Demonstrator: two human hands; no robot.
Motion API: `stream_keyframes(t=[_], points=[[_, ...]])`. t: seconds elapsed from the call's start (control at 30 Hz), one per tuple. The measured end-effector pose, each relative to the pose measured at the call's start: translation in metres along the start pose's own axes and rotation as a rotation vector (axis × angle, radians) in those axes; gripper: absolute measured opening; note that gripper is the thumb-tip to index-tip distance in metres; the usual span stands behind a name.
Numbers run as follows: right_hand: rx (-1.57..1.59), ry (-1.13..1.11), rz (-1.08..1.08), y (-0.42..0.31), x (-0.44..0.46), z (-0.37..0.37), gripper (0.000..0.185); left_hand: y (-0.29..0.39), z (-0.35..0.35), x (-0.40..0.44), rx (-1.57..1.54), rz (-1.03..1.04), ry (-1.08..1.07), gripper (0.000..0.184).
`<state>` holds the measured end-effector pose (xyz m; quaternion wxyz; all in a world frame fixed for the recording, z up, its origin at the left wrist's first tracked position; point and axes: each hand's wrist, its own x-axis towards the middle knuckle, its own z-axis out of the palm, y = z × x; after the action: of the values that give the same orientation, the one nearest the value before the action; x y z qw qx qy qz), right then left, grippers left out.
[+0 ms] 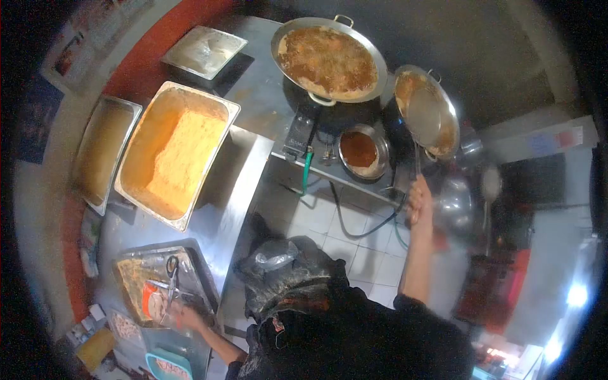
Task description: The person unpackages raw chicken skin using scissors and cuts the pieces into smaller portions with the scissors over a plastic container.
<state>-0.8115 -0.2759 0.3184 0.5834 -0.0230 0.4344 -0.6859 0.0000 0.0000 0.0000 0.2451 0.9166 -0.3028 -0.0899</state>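
My right hand is closed around the handle of a skimmer, whose round mesh head lies over the right-hand wok. Browned oil and food show around the mesh. At lower left, my left hand is blurred beside the near edge of a metal tray. Close to it on the tray lie scissors with dark handles and an orange-and-white packet. Smearing hides whether those fingers hold anything.
A large wok of bubbling brown oil stands at the back, with a smaller pan of dark oil below it. A deep metal container of orange-yellow crumbly coating sits on the left counter. A green hose hangs below the stove. A turquoise tub stands lower left.
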Motion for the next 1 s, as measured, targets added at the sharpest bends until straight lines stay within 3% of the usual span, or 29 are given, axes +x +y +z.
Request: stream_keyframes(t=[0.07, 0.1, 0.2, 0.3, 0.5, 0.57, 0.6, 0.63, 0.67, 0.7, 0.73, 0.77, 0.87, 0.97, 1.0], points=[[-0.030, 0.040, 0.013, 0.035, -0.030, 0.015, 0.027, -0.005, -0.005, 0.001, 0.434, 0.130, 0.038, 0.043], [-0.047, 0.033, 0.022, 0.068, -0.033, 0.000, 0.021, 0.014, -0.031, 0.003, 0.333, 0.052, 0.081, 0.043], [-0.284, 0.078, -0.004, 0.084, -0.076, 0.014, 0.011, 0.090, -0.045, -0.025, 0.213, -0.288, -0.054, 0.044], [-0.278, 0.000, 0.082, 0.106, -0.077, -0.002, 0.012, 0.061, -0.020, -0.022, -0.115, -0.047, 0.126, 0.044], [-0.317, -0.003, 0.106, 0.147, 0.009, -0.075, 0.003, 0.101, -0.027, -0.033, -0.240, -0.121, 0.122, 0.040], [-0.534, 0.178, 0.203, 0.134, 0.008, -0.055, 0.015, 0.122, -0.032, -0.039, -0.304, -0.173, 0.145, 0.044], [-0.541, 0.098, 0.231, 0.130, 0.007, -0.046, 0.023, 0.130, -0.040, -0.044, -0.311, -0.204, 0.152, 0.046], [-0.496, -0.062, 0.356, 0.128, 0.042, -0.086, 0.022, 0.139, -0.047, -0.047, -0.307, -0.233, 0.132, 0.049], [-0.413, -0.150, 0.413, 0.124, 0.072, -0.115, 0.021, 0.112, -0.034, -0.035, -0.020, -0.252, -0.102, 0.055], [-0.317, -0.220, 0.465, 0.125, 0.088, -0.132, 0.027, 0.161, -0.072, -0.052, -0.139, -0.268, 0.010, 0.052], [-0.263, -0.152, 0.423, 0.126, 0.073, -0.122, 0.031, 0.219, -0.116, -0.069, -0.258, -0.270, 0.123, 0.050], [-0.202, -0.080, 0.359, 0.124, 0.055, -0.108, 0.038, 0.221, -0.128, -0.071, -0.272, -0.363, 0.069, 0.049], [-1.056, 0.265, -0.072, 0.124, 0.027, -0.063, 0.049, 0.175, -0.111, -0.054, -0.354, -0.225, 0.045, 0.034], [-1.351, 0.113, -0.647, 0.178, -0.038, 0.010, 0.054, 0.181, -0.125, -0.039, -0.510, -0.284, -0.084, 0.019], [-1.405, -0.098, -0.732, 0.197, -0.044, 0.022, 0.058, 0.179, -0.130, -0.041, -0.460, -0.270, -0.029, 0.018]])
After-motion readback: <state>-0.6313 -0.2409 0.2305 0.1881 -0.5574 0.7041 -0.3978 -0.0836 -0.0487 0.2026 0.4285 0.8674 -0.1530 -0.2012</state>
